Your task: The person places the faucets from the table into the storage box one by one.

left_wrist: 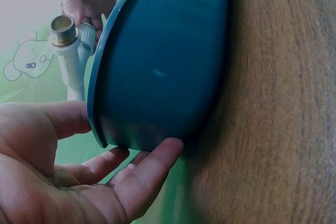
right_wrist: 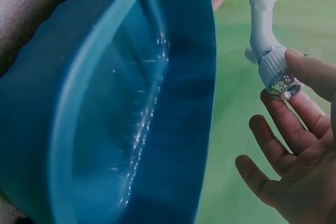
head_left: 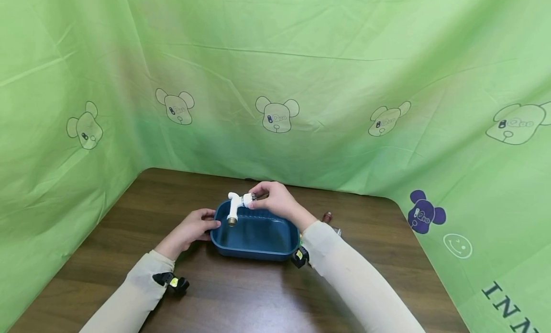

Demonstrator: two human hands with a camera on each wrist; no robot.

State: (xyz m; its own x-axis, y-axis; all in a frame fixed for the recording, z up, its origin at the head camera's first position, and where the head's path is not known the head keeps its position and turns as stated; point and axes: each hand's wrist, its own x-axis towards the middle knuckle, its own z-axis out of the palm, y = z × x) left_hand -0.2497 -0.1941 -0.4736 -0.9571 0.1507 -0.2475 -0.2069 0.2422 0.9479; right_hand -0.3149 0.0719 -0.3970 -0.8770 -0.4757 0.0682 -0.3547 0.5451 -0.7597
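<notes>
A white faucet (head_left: 234,207) with a threaded brass end (left_wrist: 64,31) is held above the left part of a blue plastic basin (head_left: 256,254). My right hand (head_left: 279,200) pinches the faucet's ribbed white collar (right_wrist: 274,66) between thumb and fingertips, the other fingers spread away in the right wrist view. At the basin's left end, my left hand (head_left: 193,228) grips the wall, thumb at the rim and fingers against the outside (left_wrist: 152,114). The basin stands on the table, and its inner floor (right_wrist: 113,129) shows glints of light.
Beyond my right forearm lies a partly hidden object with a reddish-brown end (head_left: 327,217) and a metallic part (head_left: 337,231). The brown wooden table (head_left: 232,294) is enclosed by green cloth (head_left: 275,74) printed with bear heads.
</notes>
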